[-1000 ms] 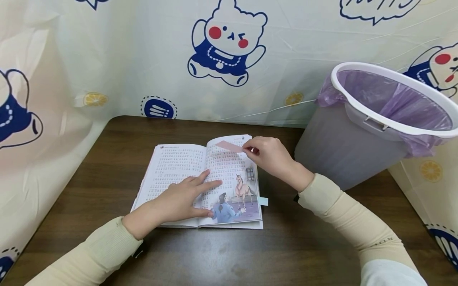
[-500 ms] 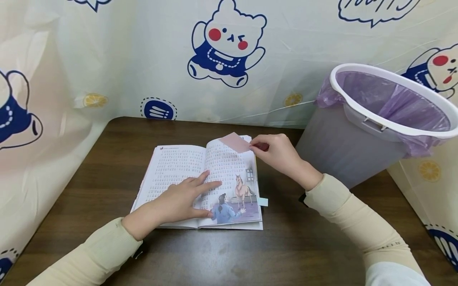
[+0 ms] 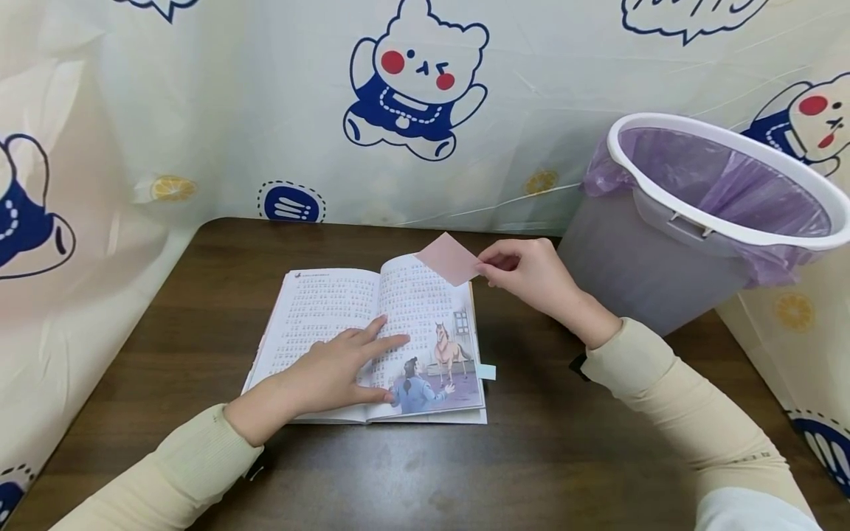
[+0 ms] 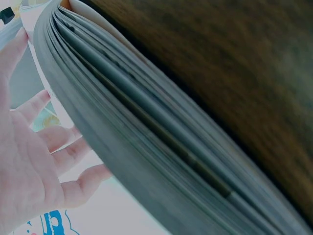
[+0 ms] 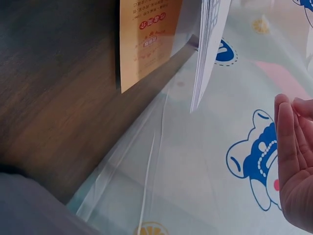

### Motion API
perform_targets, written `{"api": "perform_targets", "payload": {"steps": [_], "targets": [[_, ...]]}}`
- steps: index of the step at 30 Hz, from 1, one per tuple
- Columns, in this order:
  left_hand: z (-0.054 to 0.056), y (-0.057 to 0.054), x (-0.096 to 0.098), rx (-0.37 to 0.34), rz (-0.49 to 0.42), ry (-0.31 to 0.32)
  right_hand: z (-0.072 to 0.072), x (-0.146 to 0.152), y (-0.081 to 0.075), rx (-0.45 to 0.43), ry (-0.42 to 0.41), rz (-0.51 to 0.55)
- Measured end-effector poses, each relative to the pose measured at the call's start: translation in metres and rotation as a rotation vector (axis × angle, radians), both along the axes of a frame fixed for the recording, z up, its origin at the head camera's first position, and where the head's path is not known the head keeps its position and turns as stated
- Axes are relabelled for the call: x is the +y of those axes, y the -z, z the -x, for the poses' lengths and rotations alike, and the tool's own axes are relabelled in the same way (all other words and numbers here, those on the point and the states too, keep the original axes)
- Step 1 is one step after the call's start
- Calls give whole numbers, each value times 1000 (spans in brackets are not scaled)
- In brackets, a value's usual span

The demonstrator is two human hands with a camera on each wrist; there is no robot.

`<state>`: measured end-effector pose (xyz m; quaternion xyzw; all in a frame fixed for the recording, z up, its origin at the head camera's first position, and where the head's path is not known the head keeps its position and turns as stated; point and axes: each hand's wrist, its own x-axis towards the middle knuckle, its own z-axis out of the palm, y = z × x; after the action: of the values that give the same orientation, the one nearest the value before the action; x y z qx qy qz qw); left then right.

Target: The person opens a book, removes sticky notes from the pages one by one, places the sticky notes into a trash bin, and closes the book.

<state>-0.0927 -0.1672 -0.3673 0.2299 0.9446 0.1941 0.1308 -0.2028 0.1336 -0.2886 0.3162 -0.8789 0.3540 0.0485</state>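
Note:
An open book (image 3: 325, 299) lies on the table, printed text on both pages and a drawing of a horse and a figure at the lower right. My left hand (image 3: 328, 375) rests spread across its middle, fingers pointing right. Above the right page's top corner, my right hand (image 3: 531, 271) pinches a square pink sticky note (image 3: 446, 258) by one corner between thumb and fingertips. In the right wrist view the note (image 5: 283, 78) shows as a pale pink strip beyond the fingertips. The left wrist view has the left hand (image 4: 36, 152) beside thick page edges.
A grey bin (image 3: 617, 251) with a white rim and purple liner stands behind the right hand. A pale blue tab (image 3: 487, 372) sticks out of the book's right edge. A printed curtain (image 3: 279, 96) hangs behind the brown table (image 3: 412, 479).
My right hand has moved right and slightly up, drawing the pink sticky note off the page's text toward its top corner and turning it flatter to view. The left hand stays put.

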Motion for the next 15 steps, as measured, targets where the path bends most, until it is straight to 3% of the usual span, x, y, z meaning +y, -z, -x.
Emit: {"api": "perform_targets", "payload": {"steps": [15], "targets": [[1, -1, 1, -9, 4, -1, -6, 23, -18, -129, 70, 84]]}}
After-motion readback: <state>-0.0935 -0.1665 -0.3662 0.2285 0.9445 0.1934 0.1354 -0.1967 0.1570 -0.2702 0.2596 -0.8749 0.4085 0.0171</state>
